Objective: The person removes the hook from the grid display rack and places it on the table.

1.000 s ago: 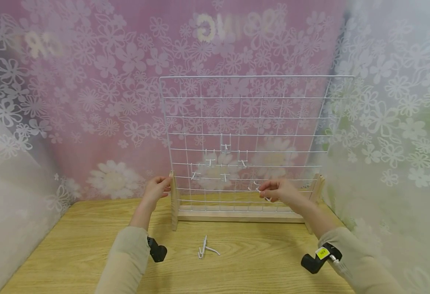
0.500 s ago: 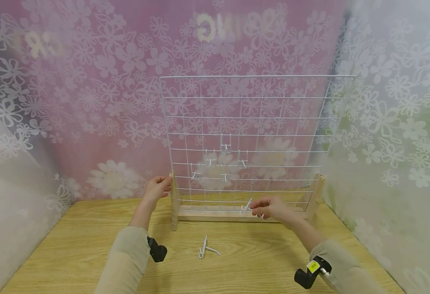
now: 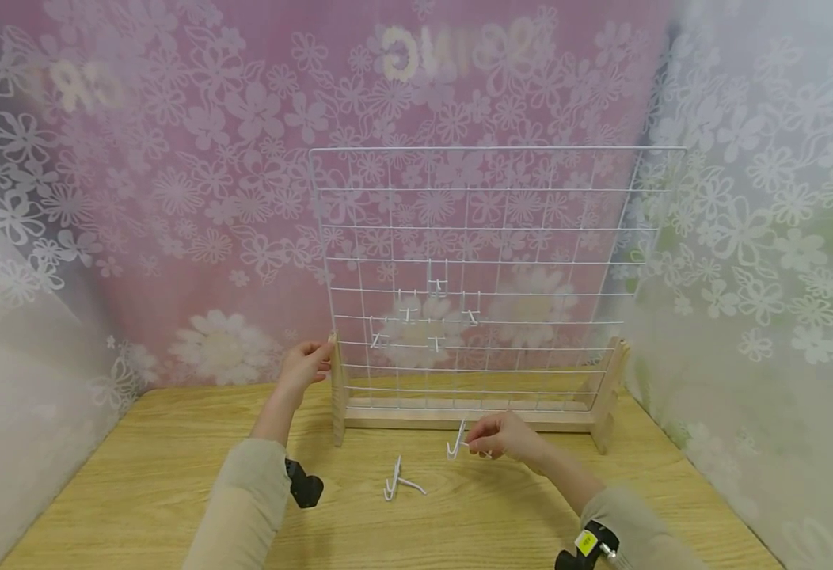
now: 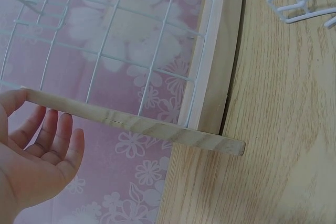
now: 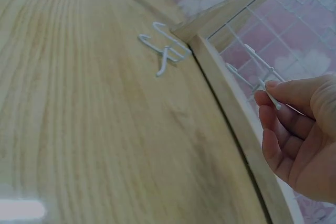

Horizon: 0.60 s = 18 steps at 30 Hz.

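My left hand (image 3: 304, 368) pinches the top of the left wooden upright (image 3: 338, 404) of a stand, thumb on one side and fingertips on the other. A white wire grid panel (image 3: 495, 147) stands upright in it. My right hand (image 3: 509, 437) holds a white wire hook (image 3: 457, 440) by its prong between thumb and fingertips, in front of the stand's base bar. In the right wrist view, the held hook's (image 5: 272, 99) two bent ends point away from the palm. Another white wire hook (image 3: 397, 481) lies on the table, left of the right hand.
Several white hooks hang on the middle of the grid, among them a top hook (image 3: 437, 286) and a right hook (image 3: 470, 317). The wooden base bar (image 3: 459, 423) crosses the table (image 3: 174, 475). Flower-patterned curtains (image 3: 195, 190) surround the back and sides.
My right hand has moved down and to the left with the wire hook, from in front of the lower grid to below the base bar. The left hand has stayed on the upright.
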{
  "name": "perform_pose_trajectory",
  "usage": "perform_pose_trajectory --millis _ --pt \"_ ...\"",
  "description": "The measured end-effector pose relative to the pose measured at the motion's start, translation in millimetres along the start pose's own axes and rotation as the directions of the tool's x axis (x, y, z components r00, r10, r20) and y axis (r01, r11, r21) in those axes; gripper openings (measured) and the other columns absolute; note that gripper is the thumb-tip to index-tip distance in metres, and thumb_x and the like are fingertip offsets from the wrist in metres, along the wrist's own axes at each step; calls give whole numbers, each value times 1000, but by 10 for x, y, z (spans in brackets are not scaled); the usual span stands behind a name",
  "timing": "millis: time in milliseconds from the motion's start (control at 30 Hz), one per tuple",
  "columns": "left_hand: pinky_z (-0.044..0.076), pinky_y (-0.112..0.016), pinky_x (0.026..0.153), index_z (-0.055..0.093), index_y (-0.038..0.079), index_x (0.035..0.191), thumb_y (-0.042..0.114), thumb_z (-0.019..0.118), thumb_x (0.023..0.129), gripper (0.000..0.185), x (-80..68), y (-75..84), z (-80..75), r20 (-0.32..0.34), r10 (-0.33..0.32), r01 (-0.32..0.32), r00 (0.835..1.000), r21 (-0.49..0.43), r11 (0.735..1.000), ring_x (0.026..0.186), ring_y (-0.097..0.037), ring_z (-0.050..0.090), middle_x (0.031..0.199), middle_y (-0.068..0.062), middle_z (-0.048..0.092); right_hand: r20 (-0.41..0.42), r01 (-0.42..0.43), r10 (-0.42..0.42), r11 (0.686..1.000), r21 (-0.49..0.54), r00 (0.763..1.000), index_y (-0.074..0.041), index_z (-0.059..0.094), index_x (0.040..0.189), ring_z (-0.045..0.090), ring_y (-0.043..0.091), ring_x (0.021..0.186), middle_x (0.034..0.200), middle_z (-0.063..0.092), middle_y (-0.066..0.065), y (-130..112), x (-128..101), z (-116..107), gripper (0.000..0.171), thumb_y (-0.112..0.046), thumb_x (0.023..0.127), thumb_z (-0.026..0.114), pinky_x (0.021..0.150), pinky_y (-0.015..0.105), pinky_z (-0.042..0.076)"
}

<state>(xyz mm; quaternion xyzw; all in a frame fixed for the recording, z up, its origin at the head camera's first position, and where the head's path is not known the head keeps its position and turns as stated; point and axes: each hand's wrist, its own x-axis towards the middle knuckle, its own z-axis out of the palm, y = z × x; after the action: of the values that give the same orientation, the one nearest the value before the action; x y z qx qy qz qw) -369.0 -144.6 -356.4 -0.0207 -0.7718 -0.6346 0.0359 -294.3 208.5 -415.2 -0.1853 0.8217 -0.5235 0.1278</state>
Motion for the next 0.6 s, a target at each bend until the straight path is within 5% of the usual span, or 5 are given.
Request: perform_pose_trajectory --millis 333,600 --pt "44 -47 91 52 -4 118 29 52 96 40 14 -19 -2 1 2 -2 1000 -21 1000 98 -31 55 107 -20 56 81 8 -12 999 49 997 7 66 94 51 14 69 83 65 11 176 5 224 18 -9 85 66 60 26 44" --pt "45 -46 91 53 -5 118 29 52 96 41 4 -12 5 -9 4 -4 1000 -14 1000 98 -31 56 106 -19 56 57 -5 5 1000 -2 998 2 69 89 49 11 62 77 64 6 264 13 361 12 -7 82 69 53 20 42"
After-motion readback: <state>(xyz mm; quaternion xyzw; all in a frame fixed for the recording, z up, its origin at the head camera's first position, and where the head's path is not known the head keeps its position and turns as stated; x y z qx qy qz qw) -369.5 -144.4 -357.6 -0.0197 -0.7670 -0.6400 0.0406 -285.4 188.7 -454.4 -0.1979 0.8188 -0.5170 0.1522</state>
